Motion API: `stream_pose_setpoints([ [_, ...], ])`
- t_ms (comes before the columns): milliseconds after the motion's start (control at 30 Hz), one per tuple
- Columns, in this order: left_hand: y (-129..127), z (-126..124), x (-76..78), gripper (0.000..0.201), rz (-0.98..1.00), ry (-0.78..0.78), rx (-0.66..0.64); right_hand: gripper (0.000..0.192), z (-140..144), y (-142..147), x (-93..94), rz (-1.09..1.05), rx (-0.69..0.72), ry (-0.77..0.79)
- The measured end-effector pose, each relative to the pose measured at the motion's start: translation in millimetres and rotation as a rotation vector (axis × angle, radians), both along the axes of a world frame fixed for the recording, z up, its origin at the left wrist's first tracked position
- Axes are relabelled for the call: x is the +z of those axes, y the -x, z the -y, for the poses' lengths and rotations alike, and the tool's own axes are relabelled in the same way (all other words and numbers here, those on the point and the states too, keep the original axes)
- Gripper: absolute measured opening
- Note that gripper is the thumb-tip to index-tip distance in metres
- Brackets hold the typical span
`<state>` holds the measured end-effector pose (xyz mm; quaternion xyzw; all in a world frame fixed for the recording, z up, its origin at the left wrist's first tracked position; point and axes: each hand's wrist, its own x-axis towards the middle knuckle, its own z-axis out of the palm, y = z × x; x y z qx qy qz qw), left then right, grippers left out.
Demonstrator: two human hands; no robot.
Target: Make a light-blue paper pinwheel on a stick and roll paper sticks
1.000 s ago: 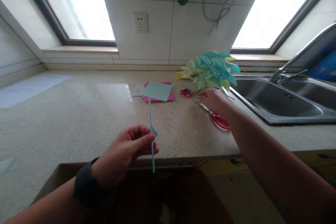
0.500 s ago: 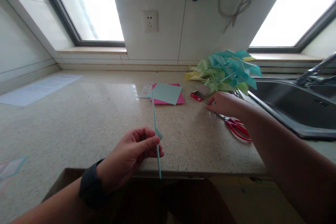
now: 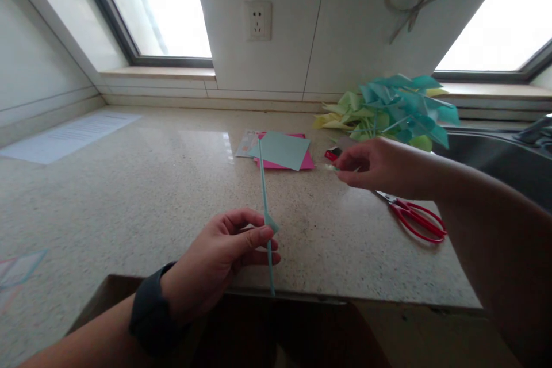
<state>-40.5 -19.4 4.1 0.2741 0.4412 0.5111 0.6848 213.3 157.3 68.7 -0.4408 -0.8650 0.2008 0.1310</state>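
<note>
My left hand (image 3: 224, 259) pinches a thin teal stick (image 3: 264, 195) with a small teal paper flap, held upright over the counter's front edge. My right hand (image 3: 375, 164) hovers above the counter with its fingertips pinched on a tiny pale object, too small to identify. It is just right of the stack of teal and pink paper sheets (image 3: 282, 151) and beside a small red box (image 3: 332, 153). Red-handled scissors (image 3: 414, 219) lie on the counter under my right forearm.
A heap of teal and yellow-green paper pinwheels (image 3: 388, 109) lies at the back right beside a steel sink (image 3: 495, 152). A white printed sheet (image 3: 69, 137) lies at the far left. A wall socket (image 3: 257, 20) sits on the tiled wall between two windows.
My right hand left the counter near the scissors and moved left and up with a small thing pinched. The view shifted left. My left hand kept its hold on the stick.
</note>
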Motion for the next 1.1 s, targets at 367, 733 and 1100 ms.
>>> stream_pose_setpoints([
  [367, 1, -3, 4.8, 0.016, 0.055, 0.016, -0.058, 0.015, 46, 68, -39.7, -0.472, 0.405, 0.734],
  [733, 1, -2, -1.6, 0.013, 0.092, 0.009, -0.054, 0.027, 69, 62, -56.0, -0.736, 0.377, 0.708],
  [1100, 2, 0, -0.5, 0.014, 0.032, -0.039, -0.119, 0.034, 73, 59, -60.1, -0.722, 0.513, 0.565],
])
